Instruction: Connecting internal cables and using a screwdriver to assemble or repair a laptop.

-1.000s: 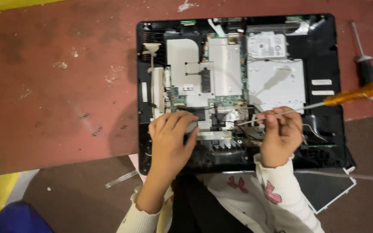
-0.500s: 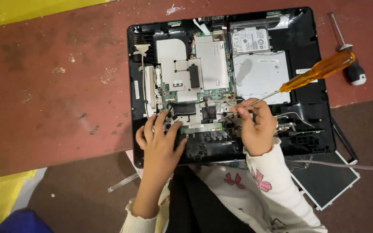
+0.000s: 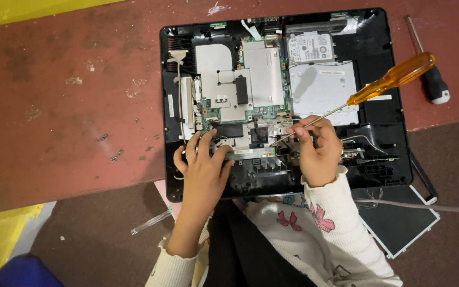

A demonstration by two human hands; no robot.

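An opened all-in-one computer point(image 3: 389, 154) lies face down on a red mat, its circuit board point(image 3: 240, 93), silver shields and hard drive point(image 3: 309, 47) exposed. My left hand point(image 3: 203, 165) rests flat on the lower edge of the board, fingers spread, holding nothing. My right hand point(image 3: 317, 146) pinches the metal shaft of a screwdriver with an amber handle point(image 3: 391, 78). The screwdriver's tip points down-left into the board near the centre bottom, and its handle sticks up to the right over the case.
A second screwdriver with a black and white handle point(image 3: 434, 85) lies on the red mat point(image 3: 65, 95) right of the case. Loose screws point(image 3: 110, 148) sit on the mat at left. A flat black panel point(image 3: 399, 223) and a grey cable point(image 3: 442, 208) lie at lower right.
The view has shifted, so the computer sits higher and further left in frame. My right hand has tilted the amber screwdriver's handle upward. My left hand stays on the board's lower edge.
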